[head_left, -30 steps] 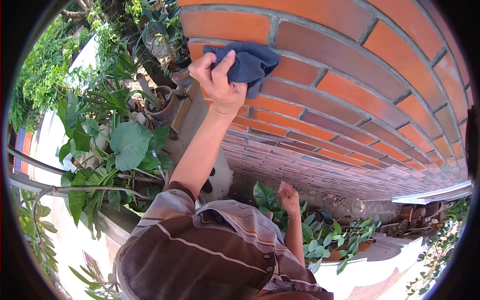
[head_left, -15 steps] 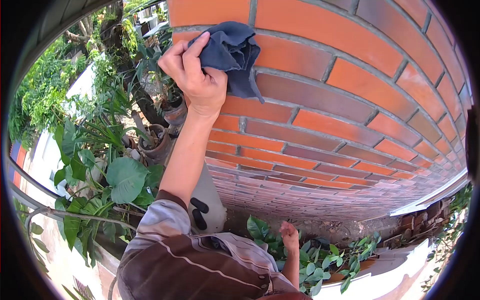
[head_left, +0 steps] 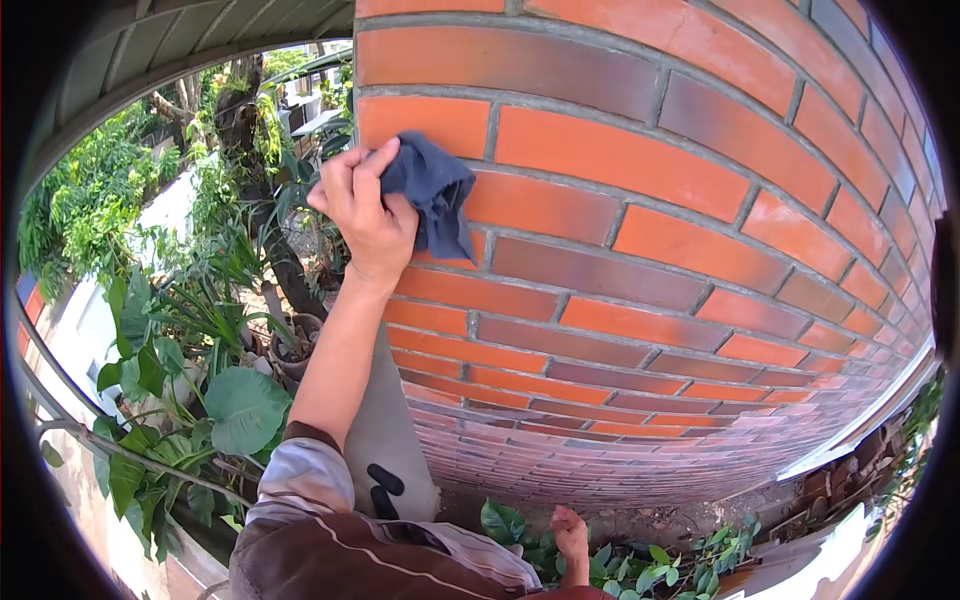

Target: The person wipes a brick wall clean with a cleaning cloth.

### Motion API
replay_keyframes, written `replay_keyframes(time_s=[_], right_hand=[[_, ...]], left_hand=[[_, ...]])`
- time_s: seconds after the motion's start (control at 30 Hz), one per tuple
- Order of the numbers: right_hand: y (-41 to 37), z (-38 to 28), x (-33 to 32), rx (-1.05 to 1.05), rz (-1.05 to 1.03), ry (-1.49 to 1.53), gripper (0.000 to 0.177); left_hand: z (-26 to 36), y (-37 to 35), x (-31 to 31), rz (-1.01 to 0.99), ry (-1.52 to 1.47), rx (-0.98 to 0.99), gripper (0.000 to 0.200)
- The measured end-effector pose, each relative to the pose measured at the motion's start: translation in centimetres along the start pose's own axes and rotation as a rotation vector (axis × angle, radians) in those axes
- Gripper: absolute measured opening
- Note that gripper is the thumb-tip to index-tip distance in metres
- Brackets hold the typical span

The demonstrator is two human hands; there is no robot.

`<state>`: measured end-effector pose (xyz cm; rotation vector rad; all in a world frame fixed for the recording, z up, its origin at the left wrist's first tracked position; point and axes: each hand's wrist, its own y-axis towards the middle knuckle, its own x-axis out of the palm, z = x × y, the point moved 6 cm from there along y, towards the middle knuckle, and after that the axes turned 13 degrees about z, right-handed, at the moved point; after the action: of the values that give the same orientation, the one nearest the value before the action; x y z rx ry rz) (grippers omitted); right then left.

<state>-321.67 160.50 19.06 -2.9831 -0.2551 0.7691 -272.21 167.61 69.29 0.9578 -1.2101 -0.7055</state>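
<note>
left hand: raised at the end of an outstretched arm, at the left edge of the wall; fingers and thumb clamped on a bunched cloth.
cloth: dark blue, crumpled; held in the left hand and pressed flat against the brick face. a loose corner hangs down to the right of the palm.
position of cloth: high on the wall, near its outer corner, across an orange brick and the mortar joint below it.
brick wall: orange and darker red-brown bricks in grey mortar; fills the right and centre of the view and runs down to the ground.
right hand: low, well apart from the left hand, near the foot of the wall; fingers look curled in; nothing is seen in it, though it is small in view.
sleeve: brown and grey striped, on the left arm.
grey slab: just beside the left forearm, against the wall's lower corner; two black marks on it.
low leaves: green, at the wall's base, next to the right hand.
broad-leaf plant: left of the arm.
pot: behind the broad-leaf plant, holding thin stems.
</note>
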Motion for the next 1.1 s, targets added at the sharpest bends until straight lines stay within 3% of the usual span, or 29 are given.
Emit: replay_keyframes(time_s=[0.07, 0.17, 0.27, 0.37, 0.5, 0.67, 0.73, 0.87, 1.0, 1.1], right_hand=[[0.5, 0.6, -0.1, -0.045, 0.008, -0.005, 0.032], [1.0, -1.9, -0.3, -0.049, 0.075, -0.044, 0.032], [1.4, -3.3, 0.2, -0.122, 0.099, -0.088, 0.034], [1.1, -3.5, 0.9, -0.083, 0.052, -0.128, 0.037], [1.1, -1.6, 1.0, -0.051, -0.003, -0.150, 0.037], [2.0, -3.6, 0.4, -0.073, 0.003, -0.192, 0.037], [2.6, -3.8, 0.4, -0.149, 0.039, -0.200, 0.037], [3.2, -3.3, 1.2, -0.113, 0.038, -0.189, 0.037], [2.3, -4.0, 2.7, -0.080, -0.014, -0.136, 0.037], [1.8, -4.0, 2.6, -0.066, -0.046, -0.121, 0.037]], left_hand=[[-1.6, 5.6, 3.2, 0.085, 0.016, -0.021, 0.043], [-1.1, 8.4, 4.9, 0.047, 0.006, -0.011, 0.035], [2.6, 3.2, 2.5, -0.075, -0.084, 0.042, 0.036], [5.8, -3.6, -0.7, -0.331, -0.194, 0.174, 0.045], [3.2, 1.2, 1.2, -0.232, -0.075, 0.212, 0.049], [-2.8, 15.5, 9.0, 0.185, 0.138, 0.028, 0.027], [-2.5, 18.9, 11.2, 0.196, 0.201, 0.027, 0.019], [5.0, 14.7, 10.8, -0.003, 0.029, 0.225, 0.018], [11.7, 5.7, 7.7, -0.234, -0.249, 0.380, 0.037], [11.2, 8.4, 8.5, -0.174, -0.166, 0.417, 0.038]])
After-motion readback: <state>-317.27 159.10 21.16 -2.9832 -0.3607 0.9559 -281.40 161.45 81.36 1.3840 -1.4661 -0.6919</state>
